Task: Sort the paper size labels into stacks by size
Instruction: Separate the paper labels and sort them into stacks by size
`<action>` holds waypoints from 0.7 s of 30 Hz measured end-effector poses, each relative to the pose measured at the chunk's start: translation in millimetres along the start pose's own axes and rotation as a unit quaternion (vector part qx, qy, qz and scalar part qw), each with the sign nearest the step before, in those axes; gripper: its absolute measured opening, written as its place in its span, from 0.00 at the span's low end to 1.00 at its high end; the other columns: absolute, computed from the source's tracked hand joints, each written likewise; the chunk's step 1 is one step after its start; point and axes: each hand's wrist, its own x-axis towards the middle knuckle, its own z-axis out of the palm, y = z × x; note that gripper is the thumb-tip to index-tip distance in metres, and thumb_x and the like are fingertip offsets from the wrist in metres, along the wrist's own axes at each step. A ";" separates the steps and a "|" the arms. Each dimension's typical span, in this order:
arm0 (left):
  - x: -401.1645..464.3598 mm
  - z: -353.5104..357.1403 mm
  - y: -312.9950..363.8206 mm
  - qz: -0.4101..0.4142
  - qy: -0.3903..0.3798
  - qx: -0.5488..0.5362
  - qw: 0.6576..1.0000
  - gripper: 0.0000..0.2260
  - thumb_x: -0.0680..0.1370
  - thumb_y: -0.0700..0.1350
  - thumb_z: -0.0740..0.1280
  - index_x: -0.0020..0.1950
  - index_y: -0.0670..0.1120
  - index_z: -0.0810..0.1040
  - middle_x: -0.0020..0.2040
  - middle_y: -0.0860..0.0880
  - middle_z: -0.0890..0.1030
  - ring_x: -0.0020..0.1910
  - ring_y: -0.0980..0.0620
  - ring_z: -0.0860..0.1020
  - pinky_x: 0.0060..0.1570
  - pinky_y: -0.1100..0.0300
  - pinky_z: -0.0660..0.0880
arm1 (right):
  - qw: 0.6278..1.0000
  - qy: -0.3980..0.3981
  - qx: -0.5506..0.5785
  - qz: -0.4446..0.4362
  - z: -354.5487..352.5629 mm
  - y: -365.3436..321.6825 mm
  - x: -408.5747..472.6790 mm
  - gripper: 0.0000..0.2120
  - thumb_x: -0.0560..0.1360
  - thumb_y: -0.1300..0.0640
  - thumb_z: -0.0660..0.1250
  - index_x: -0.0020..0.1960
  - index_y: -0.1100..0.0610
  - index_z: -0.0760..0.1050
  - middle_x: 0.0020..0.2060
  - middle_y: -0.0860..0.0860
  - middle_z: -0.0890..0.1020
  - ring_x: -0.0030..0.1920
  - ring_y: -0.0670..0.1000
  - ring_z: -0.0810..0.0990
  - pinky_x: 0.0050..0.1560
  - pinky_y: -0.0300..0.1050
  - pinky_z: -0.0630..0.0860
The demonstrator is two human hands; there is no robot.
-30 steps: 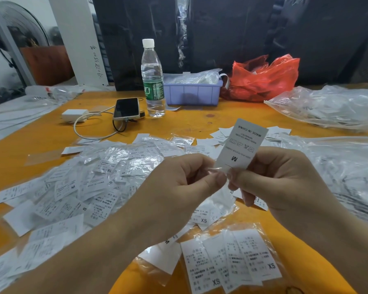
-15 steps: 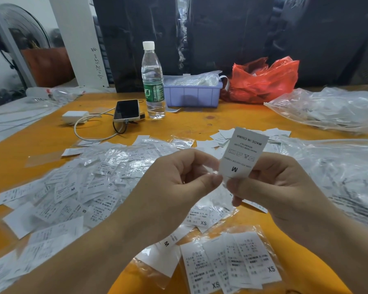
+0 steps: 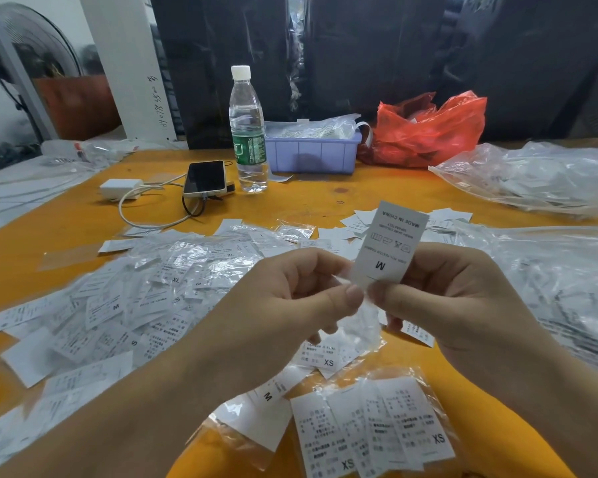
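1. The orange table [image 3: 325, 201] spreads out under my arms.
2. A loose heap of labels [image 3: 125, 305] covers its left side.
3. My left hand [image 3: 290, 298] and right hand [image 3: 456, 298] meet above the table, thumbs and fingers curled.
4. Together they pinch the lower edge of an M label [image 3: 390, 246], upright between them.
5. XS labels [image 3: 377, 432] lie bagged nearest me.

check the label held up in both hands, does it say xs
No, the held label, pinched between the left hand and right hand, is printed with an M.
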 end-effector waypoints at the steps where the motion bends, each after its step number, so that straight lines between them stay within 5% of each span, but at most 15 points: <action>1: 0.2 -0.4 0.4 -0.003 0.005 0.001 1.000 0.09 0.70 0.52 0.71 0.50 0.55 0.83 0.38 0.54 0.83 0.35 0.57 0.79 0.36 0.65 0.75 | 1.000 0.006 -0.001 0.001 0.0 0.1 0.3 0.10 0.68 0.60 0.70 0.46 0.48 0.85 0.42 0.50 0.86 0.36 0.46 0.80 0.33 0.42 0.77; 9: -2.7 -2.4 1.7 -0.022 -0.009 -0.002 1.000 0.09 0.70 0.47 0.73 0.49 0.52 0.83 0.35 0.54 0.80 0.33 0.60 0.78 0.36 0.70 0.73 | 0.999 0.046 0.009 0.017 -0.2 -2.3 1.1 0.10 0.67 0.60 0.69 0.46 0.51 0.84 0.41 0.53 0.86 0.31 0.48 0.76 0.30 0.41 0.75; 13: -0.7 -2.3 1.7 -0.017 0.010 0.018 1.000 0.09 0.71 0.53 0.71 0.47 0.53 0.84 0.37 0.54 0.82 0.35 0.59 0.78 0.37 0.68 0.74 | 0.999 0.037 0.015 0.020 -1.6 -1.1 1.5 0.09 0.67 0.61 0.69 0.44 0.53 0.84 0.40 0.59 0.84 0.31 0.55 0.72 0.30 0.44 0.72; 21: 0.7 1.1 0.2 0.012 0.035 0.021 0.999 0.08 0.72 0.54 0.68 0.44 0.52 0.84 0.35 0.52 0.81 0.33 0.57 0.77 0.36 0.65 0.75 | 0.999 -0.024 0.017 0.034 -3.7 -1.9 0.4 0.09 0.68 0.60 0.69 0.44 0.50 0.85 0.42 0.58 0.84 0.40 0.51 0.79 0.36 0.40 0.75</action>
